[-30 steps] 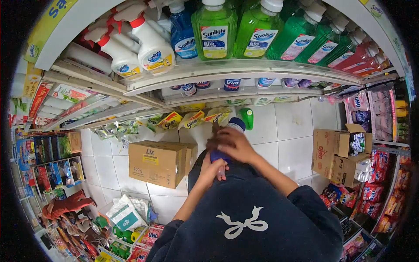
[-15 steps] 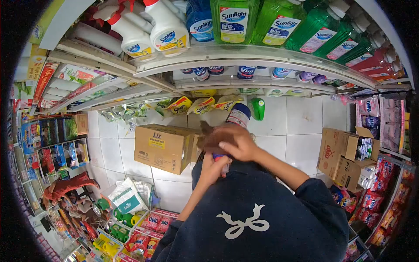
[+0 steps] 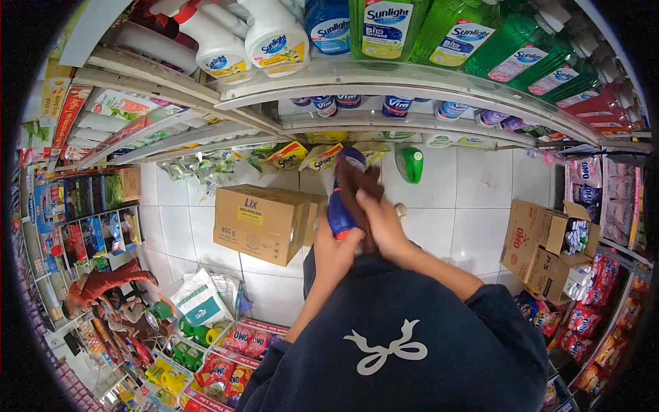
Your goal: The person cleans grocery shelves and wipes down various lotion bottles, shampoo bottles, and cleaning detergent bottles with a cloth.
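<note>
My left hand (image 3: 333,248) is closed around the red-capped end of a blue bottle (image 3: 339,211). The bottle points away from me, in front of my body. A brown cloth (image 3: 362,184) lies against its right side, covering part of the label. My right hand (image 3: 384,225) grips this cloth, thumb on top. Just past the bottle's far end are yellow Sunlight packs (image 3: 322,157), and to its right a green bottle (image 3: 410,165) stands on the floor.
A Lix cardboard box (image 3: 250,226) sits on the floor at left; an opened OMO carton (image 3: 528,233) is at right. Ahead rises a shelf (image 3: 412,81) with Sunlight bottles (image 3: 384,31) and Vim bottles (image 3: 396,106). Another person (image 3: 110,281) is at far left.
The bottle has turned more upright in view and shifted left. My right hand has moved right and slightly down with the cloth, now along the bottle's side. The view shifted slightly.
</note>
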{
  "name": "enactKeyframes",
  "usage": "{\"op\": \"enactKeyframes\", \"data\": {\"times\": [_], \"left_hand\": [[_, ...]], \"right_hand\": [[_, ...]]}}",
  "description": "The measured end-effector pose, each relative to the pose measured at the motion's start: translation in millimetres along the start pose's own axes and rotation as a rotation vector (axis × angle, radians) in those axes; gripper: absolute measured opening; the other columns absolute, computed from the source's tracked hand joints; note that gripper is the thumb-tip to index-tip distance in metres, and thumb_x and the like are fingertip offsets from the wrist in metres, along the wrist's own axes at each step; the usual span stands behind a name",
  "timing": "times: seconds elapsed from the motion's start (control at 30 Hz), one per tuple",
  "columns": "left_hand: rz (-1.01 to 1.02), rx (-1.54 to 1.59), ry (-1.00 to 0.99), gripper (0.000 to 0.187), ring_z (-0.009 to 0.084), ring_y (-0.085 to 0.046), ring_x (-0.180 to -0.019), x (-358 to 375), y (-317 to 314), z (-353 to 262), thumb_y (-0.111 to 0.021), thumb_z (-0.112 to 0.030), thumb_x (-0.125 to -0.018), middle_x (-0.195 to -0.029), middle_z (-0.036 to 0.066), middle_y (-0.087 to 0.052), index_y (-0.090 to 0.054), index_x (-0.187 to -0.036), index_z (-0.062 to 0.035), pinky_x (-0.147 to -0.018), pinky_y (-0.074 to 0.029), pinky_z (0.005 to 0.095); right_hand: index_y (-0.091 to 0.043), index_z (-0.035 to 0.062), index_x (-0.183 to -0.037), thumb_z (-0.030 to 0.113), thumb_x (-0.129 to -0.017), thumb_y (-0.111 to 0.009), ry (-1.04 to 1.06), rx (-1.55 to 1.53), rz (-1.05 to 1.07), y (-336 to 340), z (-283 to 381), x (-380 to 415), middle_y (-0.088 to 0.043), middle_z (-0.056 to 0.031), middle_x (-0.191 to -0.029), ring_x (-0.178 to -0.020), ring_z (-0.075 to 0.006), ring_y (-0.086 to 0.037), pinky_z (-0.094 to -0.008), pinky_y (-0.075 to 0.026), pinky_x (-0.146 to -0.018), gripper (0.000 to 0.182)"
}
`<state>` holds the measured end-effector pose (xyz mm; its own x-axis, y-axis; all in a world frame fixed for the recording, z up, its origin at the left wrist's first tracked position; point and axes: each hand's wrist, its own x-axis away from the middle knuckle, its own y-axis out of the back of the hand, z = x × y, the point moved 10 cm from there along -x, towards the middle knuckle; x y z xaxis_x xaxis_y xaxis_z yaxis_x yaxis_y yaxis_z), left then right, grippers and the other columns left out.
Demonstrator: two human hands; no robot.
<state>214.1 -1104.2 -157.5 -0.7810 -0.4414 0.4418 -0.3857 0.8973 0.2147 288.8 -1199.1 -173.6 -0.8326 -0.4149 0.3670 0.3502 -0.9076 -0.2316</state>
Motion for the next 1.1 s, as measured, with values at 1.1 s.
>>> {"op": "enactKeyframes", "data": {"times": [1.1], "left_hand": [[0.084,0.366,0.258,0.034,0.0104,-0.043,-0.036,-8.9,-19.7,-0.5,-0.057,-0.024,-0.069,-0.057,0.005,-0.049,-0.047,-0.092,-0.0015,-0.028,-0.030,0.0221]], "right_hand": [[-0.012,-0.0007,-0.134,0.016,-0.077,-0.060,-0.086,-0.276,-0.136,20.4,-18.2,-6.6,-0.040,-0.0188,-0.122,-0.111,-0.0233,-0.043,-0.0308,-0.035,-0.093,0.077]]}}
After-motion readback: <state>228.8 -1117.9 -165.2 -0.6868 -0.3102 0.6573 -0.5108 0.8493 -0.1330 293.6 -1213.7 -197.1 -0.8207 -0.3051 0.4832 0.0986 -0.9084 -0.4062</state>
